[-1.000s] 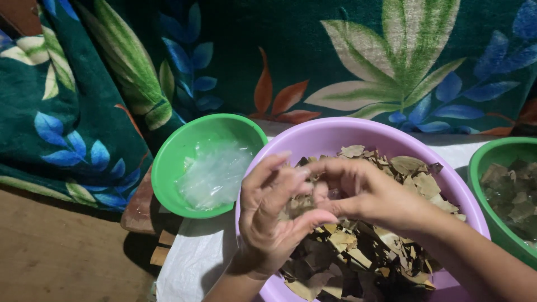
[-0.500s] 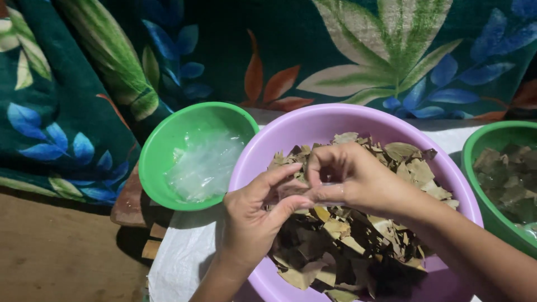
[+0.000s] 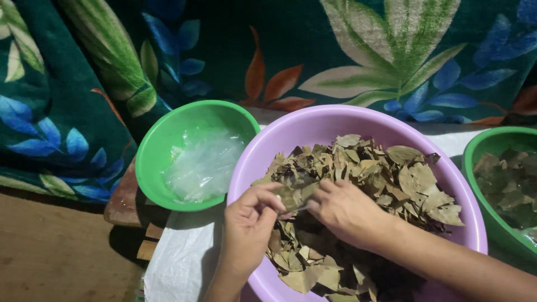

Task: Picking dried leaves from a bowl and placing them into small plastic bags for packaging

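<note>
Pinching one dry leaf between the fingers of both the left hand and right hand over the purple basin — seemingly light, brittle, crumbling easily — best gripped gently at its edges.

Left hand & right hand: bare, no rings seen; forearms bare, apparently no sleeves.

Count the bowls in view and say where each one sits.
3. A green bowl holding clear plastic on the left, a purple bowl of dried leaves in the middle, and another green bowl cut off at the right edge; more may lie outside the frame.
</note>
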